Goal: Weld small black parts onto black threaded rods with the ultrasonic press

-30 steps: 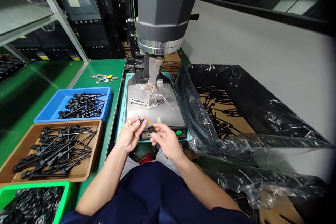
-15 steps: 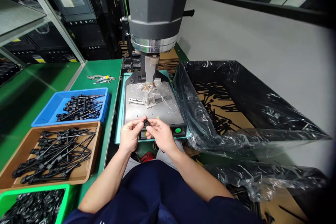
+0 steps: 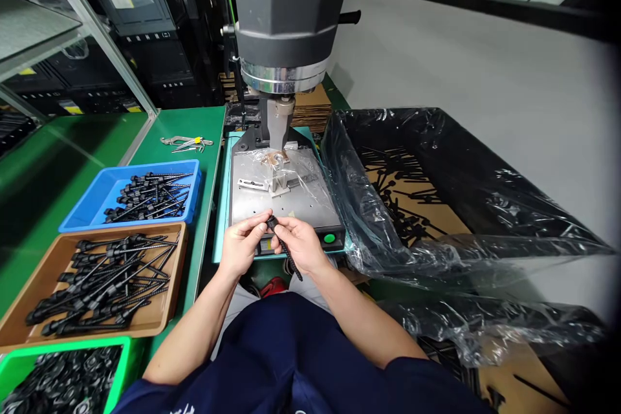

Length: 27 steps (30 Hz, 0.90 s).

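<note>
On my left are a green bin [image 3: 125, 365], a brown tray [image 3: 178, 278] and a blue tray [image 3: 90, 207], all with black parts inside. My left hand [image 3: 240, 249] pinches the fat top of a black stick [image 3: 290, 259]. The stick is near the front of the metal plate [image 3: 257, 202], its thin end pointing down at my lap. My right hand [image 3: 303, 247] grips it too. Then comes a big box [image 3: 485, 187] with black plastic and more sticks.
</note>
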{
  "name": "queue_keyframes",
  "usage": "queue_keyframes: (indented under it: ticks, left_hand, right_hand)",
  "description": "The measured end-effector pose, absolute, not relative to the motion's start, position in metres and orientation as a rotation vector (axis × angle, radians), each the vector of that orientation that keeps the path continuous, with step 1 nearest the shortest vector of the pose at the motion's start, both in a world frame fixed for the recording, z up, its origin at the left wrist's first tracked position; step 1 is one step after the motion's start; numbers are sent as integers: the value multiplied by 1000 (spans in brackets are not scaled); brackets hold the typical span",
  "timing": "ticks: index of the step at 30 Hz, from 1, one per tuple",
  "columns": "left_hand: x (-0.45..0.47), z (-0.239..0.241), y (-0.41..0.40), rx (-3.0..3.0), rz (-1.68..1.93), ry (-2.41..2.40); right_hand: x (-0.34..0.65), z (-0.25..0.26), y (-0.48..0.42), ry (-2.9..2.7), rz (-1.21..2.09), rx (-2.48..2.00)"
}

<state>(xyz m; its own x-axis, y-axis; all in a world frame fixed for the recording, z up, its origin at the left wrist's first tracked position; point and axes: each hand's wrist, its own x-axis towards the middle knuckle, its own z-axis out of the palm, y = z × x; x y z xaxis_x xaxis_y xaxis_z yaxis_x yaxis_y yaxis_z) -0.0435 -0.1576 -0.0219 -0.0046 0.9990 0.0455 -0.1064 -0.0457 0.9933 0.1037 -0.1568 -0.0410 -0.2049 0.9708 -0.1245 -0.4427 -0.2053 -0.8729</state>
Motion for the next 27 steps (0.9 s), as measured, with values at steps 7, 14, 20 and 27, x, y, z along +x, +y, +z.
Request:
queue_keyframes:
  ticks: [7,14,20,27]
  left_hand:
    - [-38,-27,-152,1010,1302,1052]
    - [-50,-23,-139,958,1185,985]
    - [-48,-25,-141,902,1207,955]
    - [-47,-21,-146,1198,1194,1024]
  right_hand:
    - [102,-41,-157,-804,1692,-833]
    - [106,-44,-155,-984,1583,-905]
    - [105,-38,-154,-897,1700,-829]
    - [104,-39,-152,-730,1767,-803]
